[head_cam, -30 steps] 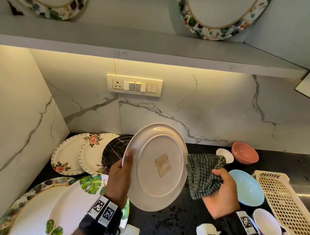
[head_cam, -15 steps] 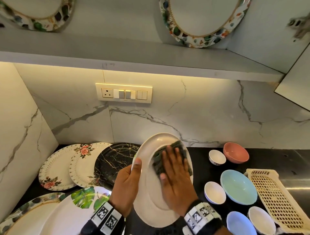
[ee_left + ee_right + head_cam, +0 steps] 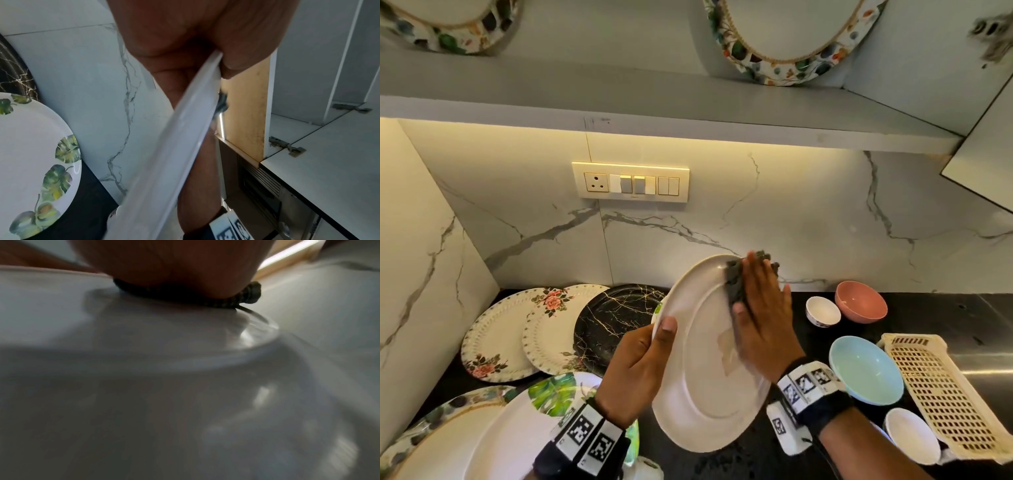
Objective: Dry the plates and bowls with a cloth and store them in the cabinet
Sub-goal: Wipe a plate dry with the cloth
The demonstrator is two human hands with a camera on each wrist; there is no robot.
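A plain white plate [image 3: 702,387] is held on edge above the black counter, its underside toward me. My left hand [image 3: 643,359] grips its left rim, thumb over the edge; in the left wrist view that rim [image 3: 176,141] runs between thumb and fingers. My right hand [image 3: 760,308] lies flat with straight fingers on a dark green checked cloth [image 3: 736,284], pressing it to the plate's upper part. In the right wrist view the cloth [image 3: 242,298] shows under the palm on the plate [image 3: 164,345]. Two floral-rimmed plates [image 3: 787,37] stand on the shelf above.
Floral plates [image 3: 500,339], a black marbled plate [image 3: 613,318] and leaf-patterned plates [image 3: 524,428] crowd the counter's left. On the right are a pink bowl [image 3: 859,301], a blue bowl [image 3: 866,370], small white bowls [image 3: 822,311] and a cream perforated basket [image 3: 941,394]. An open cabinet door [image 3: 986,164] hangs upper right.
A second ago my right hand held the cloth beside the plate. It then laid the cloth on the plate's middle and has now slid it up to the upper part.
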